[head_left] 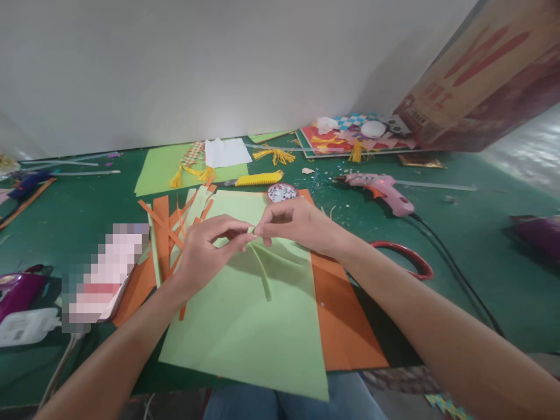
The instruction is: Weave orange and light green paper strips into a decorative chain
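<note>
Both hands meet above a sheet of light green paper (245, 344) and pinch a thin light green paper strip (262, 271). My left hand (214, 242) grips it between thumb and forefinger; my right hand (295, 221) pinches it at the same spot. Two tails of the strip hang down below the fingers, and the part between the fingertips is mostly hidden. Orange paper (345, 321) lies partly under the green sheet. Left of my left hand is a loose pile of orange strips (161, 233) and pale green strips (196, 204).
A pink glue gun (385, 189) with a black cord lies at the right, near red-handled scissors (422, 265). Behind the hands are a yellow cutter (260, 178) and a small dish (282, 192). A phone (107, 268) lies at the left; a paper bag (490, 81) stands back right.
</note>
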`<state>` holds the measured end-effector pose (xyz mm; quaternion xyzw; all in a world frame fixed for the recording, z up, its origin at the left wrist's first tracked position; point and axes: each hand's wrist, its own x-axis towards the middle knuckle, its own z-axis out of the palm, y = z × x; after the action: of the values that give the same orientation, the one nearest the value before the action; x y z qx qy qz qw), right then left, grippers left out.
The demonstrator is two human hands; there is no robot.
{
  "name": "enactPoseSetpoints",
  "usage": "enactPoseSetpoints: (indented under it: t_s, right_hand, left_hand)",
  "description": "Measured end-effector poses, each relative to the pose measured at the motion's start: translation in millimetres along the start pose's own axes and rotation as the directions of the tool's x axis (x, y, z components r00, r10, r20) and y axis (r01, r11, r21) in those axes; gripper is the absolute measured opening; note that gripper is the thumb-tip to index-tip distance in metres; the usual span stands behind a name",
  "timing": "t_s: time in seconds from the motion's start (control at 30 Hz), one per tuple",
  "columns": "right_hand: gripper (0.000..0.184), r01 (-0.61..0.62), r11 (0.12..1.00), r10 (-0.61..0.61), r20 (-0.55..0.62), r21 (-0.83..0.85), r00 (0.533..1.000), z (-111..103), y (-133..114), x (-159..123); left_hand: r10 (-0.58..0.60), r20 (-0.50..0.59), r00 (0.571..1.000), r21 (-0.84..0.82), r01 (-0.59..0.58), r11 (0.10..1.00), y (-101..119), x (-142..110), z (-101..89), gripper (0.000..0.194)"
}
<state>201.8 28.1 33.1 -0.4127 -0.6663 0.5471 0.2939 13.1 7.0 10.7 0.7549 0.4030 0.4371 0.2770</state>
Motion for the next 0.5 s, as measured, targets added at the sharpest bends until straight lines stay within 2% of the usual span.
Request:
enactPoseSetpoints:
  t_s: [0.23,0.5]
  right_hand:
    - [0.019,0.015,1.0,-0.015,-0.006,0.011,1.0,0.1,0.6,-0.1]
    - [0.019,0.015,1.0,-0.015,-0.006,0.007,1.0,-0.4,1.9,0.0]
  left_hand:
    - [0.024,-0.003,1.0,-0.022,-0.024,0.999,0.3,0.2,0.4,0.005]
    - [0.003,0.015,1.0,-0.015,-0.003,1.0,5.4,1.9,-2.3,0.011]
